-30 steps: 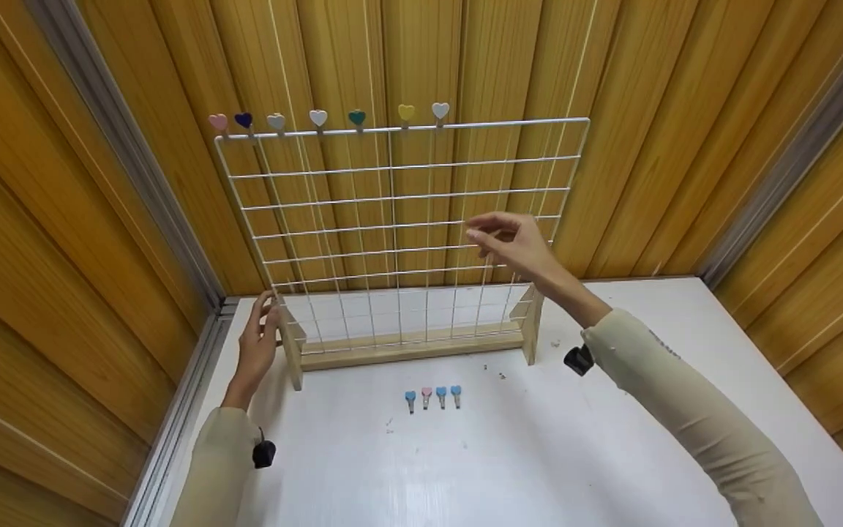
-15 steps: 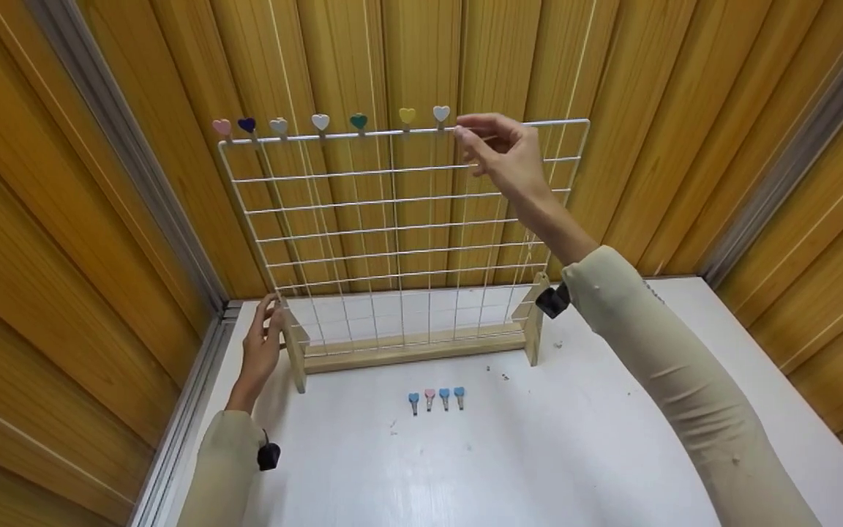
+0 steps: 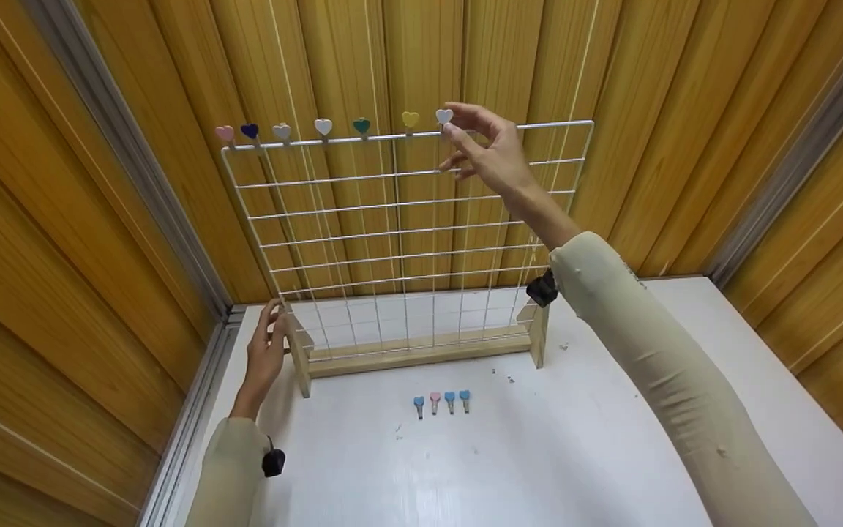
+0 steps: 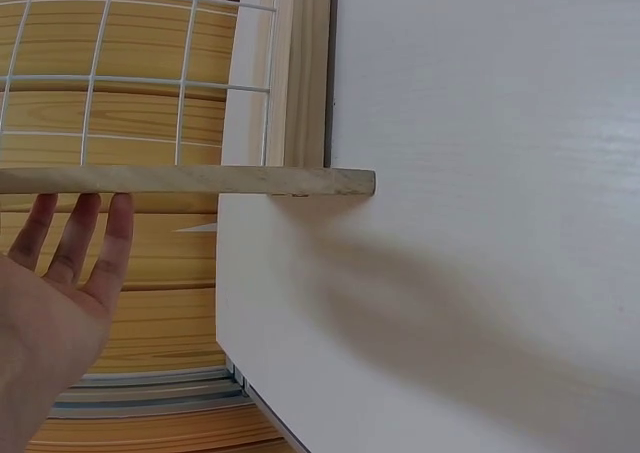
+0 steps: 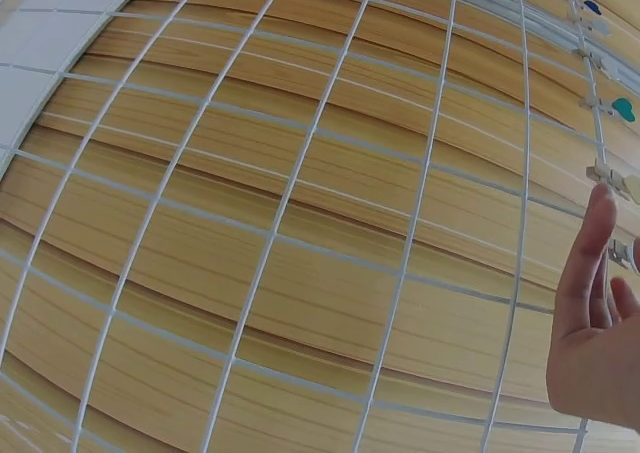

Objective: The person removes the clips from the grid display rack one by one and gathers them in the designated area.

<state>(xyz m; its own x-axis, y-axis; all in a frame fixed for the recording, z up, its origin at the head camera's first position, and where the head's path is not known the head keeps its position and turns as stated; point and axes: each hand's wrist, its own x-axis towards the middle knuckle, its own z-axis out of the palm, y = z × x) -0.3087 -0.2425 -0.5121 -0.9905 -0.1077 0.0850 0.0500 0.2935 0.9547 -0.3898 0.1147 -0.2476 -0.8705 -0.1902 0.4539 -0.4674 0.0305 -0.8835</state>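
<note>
A row of small heart-topped clothespins is clipped along the top wire of a white wire grid [image 3: 341, 178]. At the row's right end is a white heart clothespin [image 3: 444, 116], and my right hand [image 3: 491, 150] pinches it, thumb below the heart and index finger at its right side. In the right wrist view, my right hand [image 5: 590, 323] partly covers that clip. My left hand [image 3: 264, 359] rests against the left wooden side of the stand [image 3: 298, 359]. In the left wrist view its fairly straight fingertips [image 4: 120, 208] touch the outer face of the wooden plank [image 4: 200, 180].
Blue heart clothespins [image 3: 450, 400] and a pink one [image 3: 435, 401] lie in a short row on the white table [image 3: 363, 468], in front of the stand. Tiny scraps [image 3: 511, 380] lie nearby. Wood-look panels [image 3: 656, 146] rise behind and at both sides.
My right hand has risen from the middle of the grid to the top wire and reached the white heart clothespin. The left hand has stayed at the stand's side.
</note>
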